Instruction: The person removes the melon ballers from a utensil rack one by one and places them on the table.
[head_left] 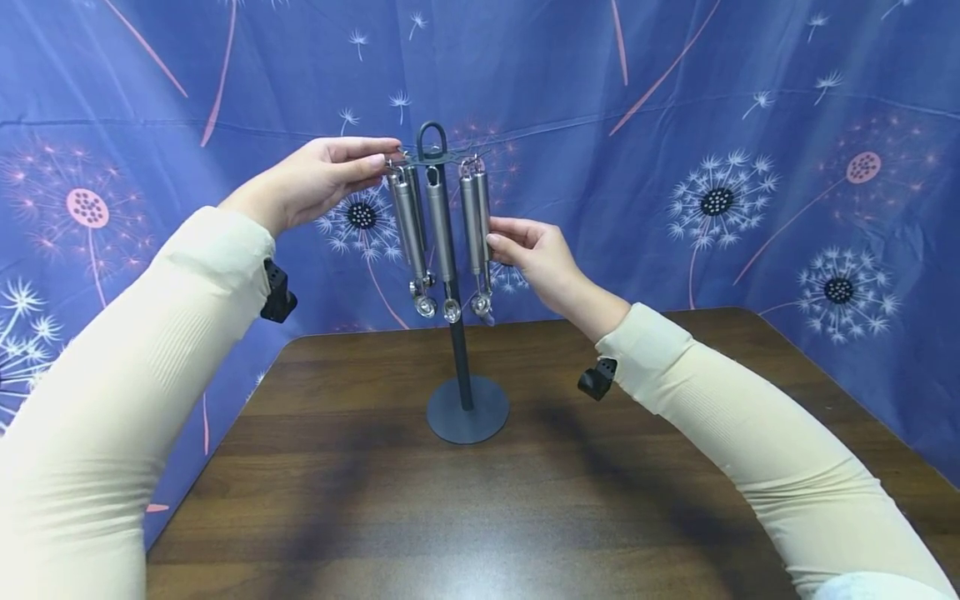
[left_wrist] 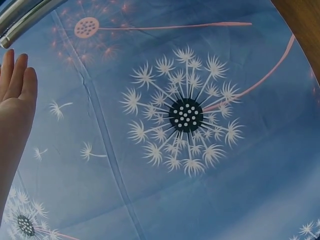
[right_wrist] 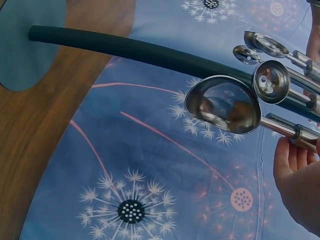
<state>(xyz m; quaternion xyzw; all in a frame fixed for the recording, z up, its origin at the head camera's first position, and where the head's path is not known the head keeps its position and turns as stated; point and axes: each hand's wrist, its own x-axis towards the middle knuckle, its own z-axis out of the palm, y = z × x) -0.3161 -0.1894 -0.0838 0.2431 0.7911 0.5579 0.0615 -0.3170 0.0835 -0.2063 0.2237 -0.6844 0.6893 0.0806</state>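
A dark utensil stand carries several steel melon ballers, hung by rings from its top, bowls down. My left hand reaches in from the left and pinches the stand's top edge between thumb and forefinger. In the left wrist view, the fingers of that hand stretch out below a steel handle. On the other side, my right hand pinches the handle of the rightmost melon baller. Its wide oval bowl shows large in the right wrist view, with the fingertips on the handle.
The stand's round base rests toward the back of a brown wooden table. Behind hangs a blue curtain with a dandelion print. Each sleeve carries a small black wrist camera. Smaller round bowls hang close beside the oval one.
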